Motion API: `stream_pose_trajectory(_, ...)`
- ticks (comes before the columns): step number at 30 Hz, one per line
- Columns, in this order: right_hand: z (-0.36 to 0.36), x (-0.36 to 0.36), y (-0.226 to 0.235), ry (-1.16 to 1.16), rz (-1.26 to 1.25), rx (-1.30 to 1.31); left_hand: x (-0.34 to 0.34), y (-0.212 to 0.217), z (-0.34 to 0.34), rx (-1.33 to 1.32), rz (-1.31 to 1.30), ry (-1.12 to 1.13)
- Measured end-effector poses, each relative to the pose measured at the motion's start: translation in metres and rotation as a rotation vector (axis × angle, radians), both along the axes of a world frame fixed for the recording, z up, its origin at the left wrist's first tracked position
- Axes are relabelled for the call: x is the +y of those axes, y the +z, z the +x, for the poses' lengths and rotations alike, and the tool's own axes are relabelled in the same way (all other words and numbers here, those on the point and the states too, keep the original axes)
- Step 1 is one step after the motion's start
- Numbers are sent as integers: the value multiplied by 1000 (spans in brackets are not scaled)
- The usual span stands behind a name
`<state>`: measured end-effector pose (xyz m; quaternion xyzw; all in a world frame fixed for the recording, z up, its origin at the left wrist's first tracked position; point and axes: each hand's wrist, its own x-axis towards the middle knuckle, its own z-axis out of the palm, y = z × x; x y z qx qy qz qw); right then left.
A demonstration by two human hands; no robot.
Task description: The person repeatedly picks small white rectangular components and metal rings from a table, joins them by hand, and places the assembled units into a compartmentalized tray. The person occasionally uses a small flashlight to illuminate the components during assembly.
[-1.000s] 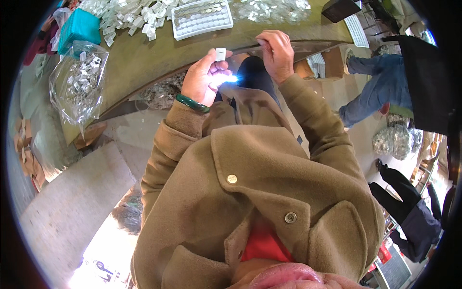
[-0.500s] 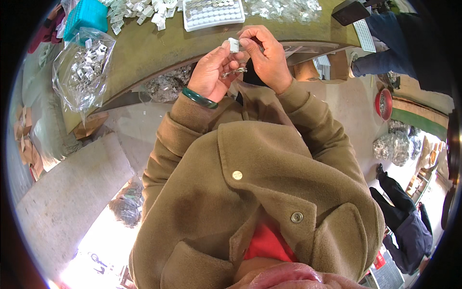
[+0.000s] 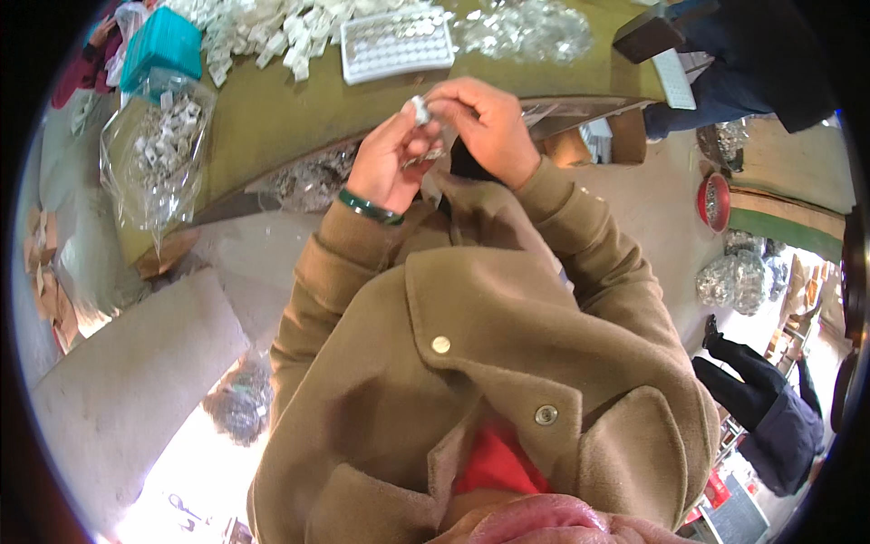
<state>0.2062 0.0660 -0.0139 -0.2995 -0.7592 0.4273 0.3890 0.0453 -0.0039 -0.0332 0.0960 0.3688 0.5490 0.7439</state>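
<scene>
Since half a second ago, both hands have stayed joined above the counter's near edge, drifting only slightly, and the right hand has closed further over the left. Between them sits a small white plastic part (image 3: 420, 110), pinched at chest height in front of the person's tan coat. The left hand (image 3: 391, 161), a green bangle (image 3: 369, 207) on its wrist, has its fingers (image 3: 405, 136) clamped on the part from below, with something thin and clear hanging beneath; what that is cannot be told. The right hand (image 3: 485, 127) curls over from the other side, fingertips pressed together at the part's top. That the hands remain locked on one piece suggests close work on it is under way, not a reach for another.

Beyond the hands, the olive counter (image 3: 272, 118) carries a white tray (image 3: 396, 45) of small cells, a scattered heap of white parts (image 3: 263, 32), a clear bag of the same parts (image 3: 159, 154), and a teal box (image 3: 161, 47).
</scene>
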Motion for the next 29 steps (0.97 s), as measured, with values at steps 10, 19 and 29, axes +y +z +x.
stream_pose_trajectory(10,9,12,15,11,143,-10,13,13,8,10,105,-65)
stream_pose_trajectory(19,12,10,50,15,304,-110,12,48,-7,243,225,-126)
stream_pose_trajectory(29,48,-1,216,-223,725,-51,-5,176,-80,705,804,218)
